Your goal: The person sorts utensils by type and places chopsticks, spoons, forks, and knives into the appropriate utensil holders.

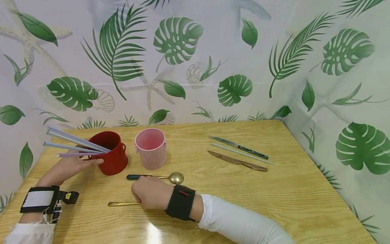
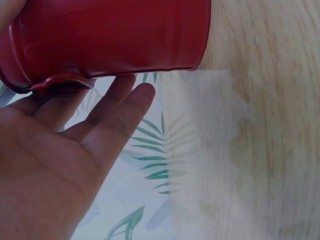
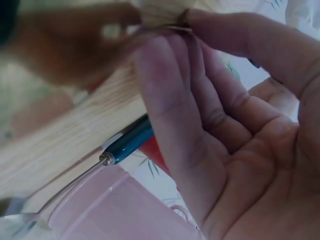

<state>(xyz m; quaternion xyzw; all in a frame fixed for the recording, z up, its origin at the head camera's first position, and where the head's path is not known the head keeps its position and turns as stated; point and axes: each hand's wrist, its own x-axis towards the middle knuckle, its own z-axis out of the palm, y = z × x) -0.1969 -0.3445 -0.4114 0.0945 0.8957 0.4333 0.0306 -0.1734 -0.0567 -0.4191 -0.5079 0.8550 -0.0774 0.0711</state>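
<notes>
My left hand [image 1: 73,162] grips the red bucket [image 1: 114,162] by its left side, with the thumb on the near wall and the other fingers behind. Several slim lilac and pale blue straw-like sticks [image 1: 73,144] lean out of it to the left. Low over the table, my right hand [image 1: 152,193] pinches a slender gold-coloured utensil [image 1: 122,204]; its far part is hidden by the hand, so I cannot tell its kind. Just beyond the knuckles lies a gold spoon [image 1: 176,178] with a dark teal handle [image 3: 131,140].
A pink bucket [image 1: 152,157] stands right of the red one. Further right lie a knife with a dark green handle [image 1: 253,152], a pale thin stick [image 1: 240,153] and a gold table knife [image 1: 237,161]. Leaf-patterned cloth [image 1: 195,101] hangs behind the wooden table [image 1: 292,189].
</notes>
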